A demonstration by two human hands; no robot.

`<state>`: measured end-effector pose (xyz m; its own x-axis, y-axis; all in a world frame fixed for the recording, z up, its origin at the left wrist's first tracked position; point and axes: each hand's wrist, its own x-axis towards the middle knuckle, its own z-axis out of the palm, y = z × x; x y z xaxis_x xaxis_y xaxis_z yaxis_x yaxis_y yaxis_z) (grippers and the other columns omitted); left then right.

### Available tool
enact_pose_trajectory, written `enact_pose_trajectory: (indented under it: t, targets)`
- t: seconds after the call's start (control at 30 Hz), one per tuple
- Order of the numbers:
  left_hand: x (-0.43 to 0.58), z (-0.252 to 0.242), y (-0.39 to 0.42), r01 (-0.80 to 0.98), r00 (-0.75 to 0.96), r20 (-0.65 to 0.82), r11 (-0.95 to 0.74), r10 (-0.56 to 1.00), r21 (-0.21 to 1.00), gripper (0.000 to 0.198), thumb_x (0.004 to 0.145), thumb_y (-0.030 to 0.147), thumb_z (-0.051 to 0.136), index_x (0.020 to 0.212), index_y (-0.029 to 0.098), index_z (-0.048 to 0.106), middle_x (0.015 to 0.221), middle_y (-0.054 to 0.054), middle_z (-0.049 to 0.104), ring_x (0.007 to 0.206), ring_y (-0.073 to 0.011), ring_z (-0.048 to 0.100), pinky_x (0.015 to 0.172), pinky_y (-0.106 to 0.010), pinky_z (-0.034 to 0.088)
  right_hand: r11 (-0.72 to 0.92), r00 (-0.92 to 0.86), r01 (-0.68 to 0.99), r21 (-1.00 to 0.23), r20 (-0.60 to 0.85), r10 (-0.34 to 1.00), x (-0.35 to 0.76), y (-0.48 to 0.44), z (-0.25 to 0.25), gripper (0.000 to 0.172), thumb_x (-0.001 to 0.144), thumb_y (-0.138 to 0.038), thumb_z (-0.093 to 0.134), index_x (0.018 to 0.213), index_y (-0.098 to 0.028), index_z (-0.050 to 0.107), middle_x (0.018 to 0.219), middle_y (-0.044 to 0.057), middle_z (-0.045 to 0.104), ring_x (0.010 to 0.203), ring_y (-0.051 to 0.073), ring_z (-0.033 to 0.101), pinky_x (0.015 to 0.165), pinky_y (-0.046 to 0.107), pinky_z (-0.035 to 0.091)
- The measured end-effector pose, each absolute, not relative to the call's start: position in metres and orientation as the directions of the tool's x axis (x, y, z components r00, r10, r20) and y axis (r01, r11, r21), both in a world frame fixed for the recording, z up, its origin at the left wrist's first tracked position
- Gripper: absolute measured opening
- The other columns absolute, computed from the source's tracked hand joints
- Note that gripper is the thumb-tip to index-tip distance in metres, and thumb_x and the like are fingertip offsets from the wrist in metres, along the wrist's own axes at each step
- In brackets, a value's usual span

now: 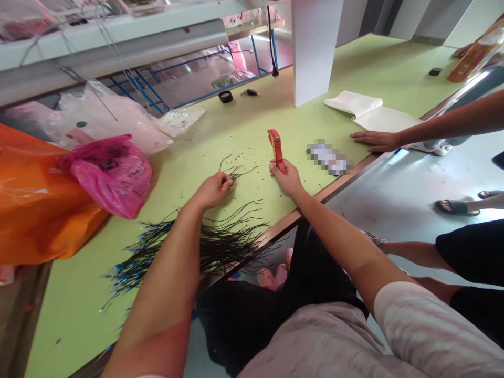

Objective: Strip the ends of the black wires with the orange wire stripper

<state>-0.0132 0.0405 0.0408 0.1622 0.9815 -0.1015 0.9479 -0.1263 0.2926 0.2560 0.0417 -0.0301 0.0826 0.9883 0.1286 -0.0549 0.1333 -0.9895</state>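
Head view: one red tool clenched in right hand; several wires pinched by fingers of left hand; one wire pile lapped over tabletop edge; room left between hands.

Pale green tabletop, white upright panel, light glossy floor, grey wall behind

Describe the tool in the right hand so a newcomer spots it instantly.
On the green table, find the white upright panel. Below and left of it in the picture, the right hand grips a slim red tool. Its red colour sets it apart from the loose black wires nearby.
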Motion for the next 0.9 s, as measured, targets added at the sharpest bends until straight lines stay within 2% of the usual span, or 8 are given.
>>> enact_pose_trajectory:
  t: [0.13,0.3,0.37,0.47,0.57,0.67,0.77,0.9]
  targets:
    - [-0.011,0.036,0.034,0.817,0.138,0.007,-0.118,0.990,0.564,0.023,0.101,0.045,0.053,0.100,0.024,0.062,0.093,-0.008,0.081,0.085,-0.0251,0.073,0.089,-0.037,0.056,0.158,0.088,0.011,-0.987,0.158,0.983,0.255,0.040,-0.027,0.041,0.094,-0.061,0.074,0.117,-0.026,0.073,0.097,0.002,0.072,0.091,0.022,0.068,0.097,0.043,0.058]
    - [0.001,0.022,0.031,0.660,0.067,-0.051,-0.006,0.996,0.751,0.020,0.094,0.042,0.061,0.098,0.023,0.064,0.092,-0.008,0.082,0.083,-0.0233,0.075,0.088,-0.038,0.062,0.190,0.047,0.171,-0.967,0.201,0.978,0.254,0.032,-0.020,0.042,0.095,-0.060,0.072,0.118,-0.024,0.073,0.096,0.001,0.074,0.088,0.021,0.066,0.093,0.042,0.056]
    - [-0.002,0.015,0.029,0.572,0.051,-0.068,0.027,0.996,0.820,0.021,0.090,0.038,0.062,0.101,0.021,0.067,0.101,-0.010,0.084,0.090,-0.0238,0.079,0.093,-0.039,0.066,0.208,0.025,0.199,-0.958,0.217,0.976,0.254,0.030,-0.018,0.042,0.096,-0.060,0.071,0.118,-0.024,0.073,0.100,0.001,0.076,0.090,0.022,0.067,0.094,0.041,0.056]
    - [-0.014,0.008,0.028,0.491,0.072,-0.035,-0.005,0.997,0.871,0.032,0.081,0.028,0.063,0.110,0.019,0.069,0.113,-0.013,0.085,0.108,-0.0256,0.082,0.111,-0.045,0.065,0.207,0.028,0.210,-0.955,0.217,0.976,0.253,0.029,-0.017,0.044,0.097,-0.062,0.069,0.119,-0.024,0.072,0.103,0.002,0.076,0.093,0.023,0.069,0.094,0.042,0.055]
    - [-0.025,0.004,0.025,0.537,0.118,-0.006,-0.059,0.993,0.841,0.046,0.074,0.023,0.062,0.119,0.019,0.070,0.123,-0.014,0.085,0.122,-0.0278,0.080,0.123,-0.050,0.059,0.188,0.039,0.205,-0.961,0.199,0.979,0.253,0.030,-0.017,0.046,0.096,-0.064,0.067,0.120,-0.024,0.072,0.103,0.003,0.076,0.094,0.024,0.069,0.093,0.042,0.054]
    - [-0.028,0.004,0.020,0.648,0.123,0.030,-0.103,0.992,0.754,0.050,0.078,0.026,0.062,0.127,0.019,0.071,0.135,-0.014,0.082,0.129,-0.0297,0.078,0.125,-0.050,0.058,0.173,0.044,0.203,-0.964,0.185,0.982,0.252,0.031,-0.017,0.045,0.095,-0.064,0.068,0.118,-0.025,0.072,0.104,0.003,0.076,0.093,0.024,0.068,0.093,0.042,0.055]
    - [-0.028,0.009,0.013,0.769,0.116,0.089,-0.146,0.989,0.622,0.048,0.087,0.033,0.061,0.131,0.018,0.072,0.144,-0.016,0.077,0.128,-0.0315,0.077,0.119,-0.050,0.061,0.170,0.052,0.196,-0.966,0.184,0.982,0.252,0.031,-0.017,0.043,0.095,-0.063,0.069,0.117,-0.026,0.072,0.103,0.002,0.076,0.092,0.023,0.068,0.094,0.042,0.055]
    - [-0.035,0.021,0.007,0.922,0.079,0.070,-0.100,0.994,0.375,0.036,0.092,0.037,0.062,0.122,0.020,0.074,0.131,-0.016,0.078,0.115,-0.0327,0.078,0.110,-0.047,0.063,0.162,0.044,0.198,-0.967,0.174,0.984,0.252,0.031,-0.017,0.042,0.097,-0.062,0.069,0.119,-0.027,0.072,0.101,0.001,0.075,0.091,0.022,0.068,0.093,0.041,0.056]
